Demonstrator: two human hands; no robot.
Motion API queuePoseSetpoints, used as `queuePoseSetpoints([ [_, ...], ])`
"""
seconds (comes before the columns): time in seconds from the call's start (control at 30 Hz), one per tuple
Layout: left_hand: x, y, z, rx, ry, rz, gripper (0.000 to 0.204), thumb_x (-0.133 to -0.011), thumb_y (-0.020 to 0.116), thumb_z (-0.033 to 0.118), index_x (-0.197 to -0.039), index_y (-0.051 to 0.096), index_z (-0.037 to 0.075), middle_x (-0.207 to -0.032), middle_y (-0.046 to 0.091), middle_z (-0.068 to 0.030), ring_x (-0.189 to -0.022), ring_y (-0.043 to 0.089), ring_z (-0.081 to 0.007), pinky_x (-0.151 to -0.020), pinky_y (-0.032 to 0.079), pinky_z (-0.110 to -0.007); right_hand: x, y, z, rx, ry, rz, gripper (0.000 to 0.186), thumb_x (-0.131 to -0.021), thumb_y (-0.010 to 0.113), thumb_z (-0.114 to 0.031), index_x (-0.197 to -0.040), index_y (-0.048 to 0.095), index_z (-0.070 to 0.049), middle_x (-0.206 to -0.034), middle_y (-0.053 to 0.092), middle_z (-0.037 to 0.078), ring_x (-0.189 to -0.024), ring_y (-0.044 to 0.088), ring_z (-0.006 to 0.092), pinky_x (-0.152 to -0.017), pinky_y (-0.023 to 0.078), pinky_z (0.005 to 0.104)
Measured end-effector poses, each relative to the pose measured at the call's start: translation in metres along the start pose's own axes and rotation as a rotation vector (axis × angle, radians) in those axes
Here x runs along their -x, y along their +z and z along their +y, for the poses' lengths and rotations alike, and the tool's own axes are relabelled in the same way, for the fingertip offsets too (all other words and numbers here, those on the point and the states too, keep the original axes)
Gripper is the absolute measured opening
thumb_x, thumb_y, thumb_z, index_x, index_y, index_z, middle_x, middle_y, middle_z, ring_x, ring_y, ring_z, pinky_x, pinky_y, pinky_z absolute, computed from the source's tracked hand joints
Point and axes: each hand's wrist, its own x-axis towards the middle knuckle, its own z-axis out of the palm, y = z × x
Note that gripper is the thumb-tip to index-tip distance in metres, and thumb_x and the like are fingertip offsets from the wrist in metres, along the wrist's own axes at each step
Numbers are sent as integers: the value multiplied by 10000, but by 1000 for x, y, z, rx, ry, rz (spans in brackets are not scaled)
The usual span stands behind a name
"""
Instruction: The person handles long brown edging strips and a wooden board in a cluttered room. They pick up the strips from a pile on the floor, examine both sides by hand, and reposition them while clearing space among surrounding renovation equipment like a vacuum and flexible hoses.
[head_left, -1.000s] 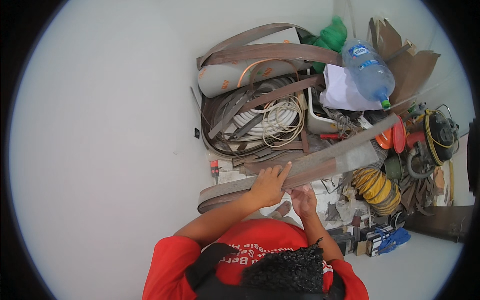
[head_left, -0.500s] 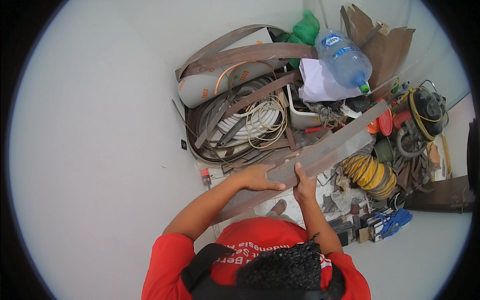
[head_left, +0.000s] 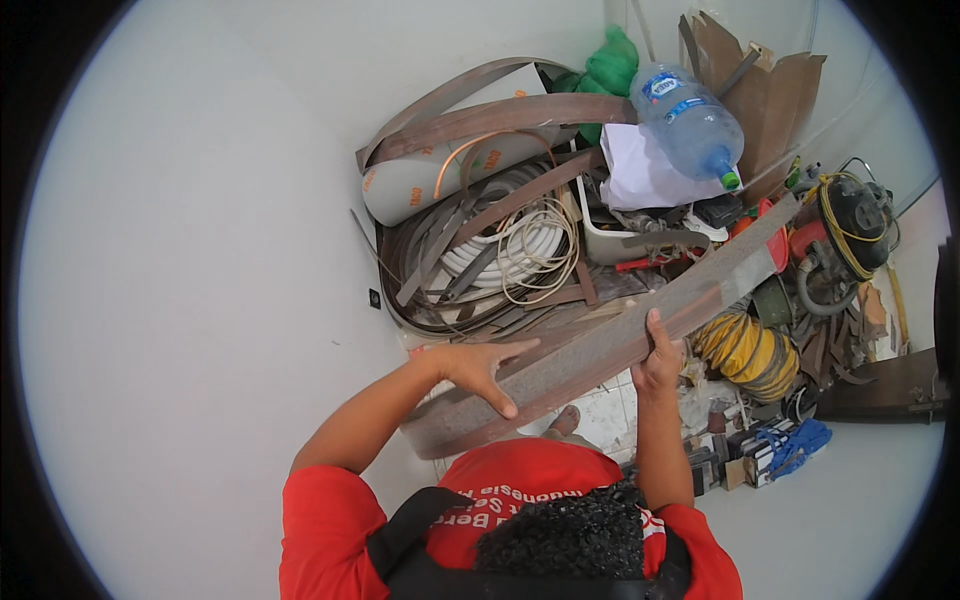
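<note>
Our right hand (head_left: 657, 362) is now gripping farther right along the grey-brown strip (head_left: 592, 350), and our left hand (head_left: 468, 368) is sitting farther left, so we are apparently supporting a longer stretch between them. Our left hand is spreading thumb and fingers across the strip's width; our right is pressing its thumb on top, its fingertips hidden. Just right of that hand, yellow ducting (head_left: 745, 360) is lying; beyond our left hand, white tubing (head_left: 458, 259) is coiling; farthest, past both, a clear bottle (head_left: 685, 120) is resting.

White tiled floor (head_left: 604, 409) | on it: yellow ribbed duct (head_left: 750, 358), black-and-red vacuum (head_left: 862, 218), brown scraps (head_left: 825, 350), foot (head_left: 566, 420)
</note>
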Motion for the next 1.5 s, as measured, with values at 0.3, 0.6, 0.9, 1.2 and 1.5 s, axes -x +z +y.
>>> queuePoseSetpoints([
  [0.3, -26, 10, 3, -346, 136, 316, 1004, -664, 822, 611, -1370, 511, -32, -1448, 428, -255, -1305, 460, -368, -1080, 378, -426, -11, 15, -11, 19, -11, -3, 427, -929, 673, -78, -1301, 477, -7, -1118, 620, 113, -1045, 659, 281, -896, 545, 443],
  [0.6, -58, -5, 14, -97, 166, 191, 621, -868, 712, 486, -1189, 641, -41, -1045, 700, -171, -985, 628, -246, -927, 464, -353, -34, -4, 10, 48, 25, 27, 499, -989, 625, -305, -1372, 449, -37, -1268, 593, 122, -1192, 578, 294, -975, 482, 463],
  [0.9, -125, -62, 22, 124, 235, 398, 555, -858, 764, 402, -1213, 661, -12, -1076, 703, -83, -989, 617, -153, -905, 477, -318, 75, 6, 119, 292, 425, -344, 955, -787, 848, -261, -1498, 247, -47, -1381, 460, 110, -1259, 485, 221, -1002, 452, 351],
  [1.2, -153, -53, 35, 14, 218, 289, 564, -854, 761, 434, -1186, 675, -14, -1064, 708, -94, -970, 625, -165, -893, 477, -318, 65, 10, 135, 389, 387, -179, 561, -785, 826, -76, -1250, 543, 59, -1170, 638, 113, -1059, 614, 210, -954, 491, 347],
  [1.5, -167, -46, 29, -186, 199, 314, 634, -846, 732, 476, -1176, 654, -60, -1050, 713, -176, -978, 651, -240, -872, 486, -363, 59, -5, 167, 518, 335, -72, 423, -813, 805, -79, -1159, 615, 73, -1105, 667, 101, -1012, 627, 195, -914, 508, 340],
])
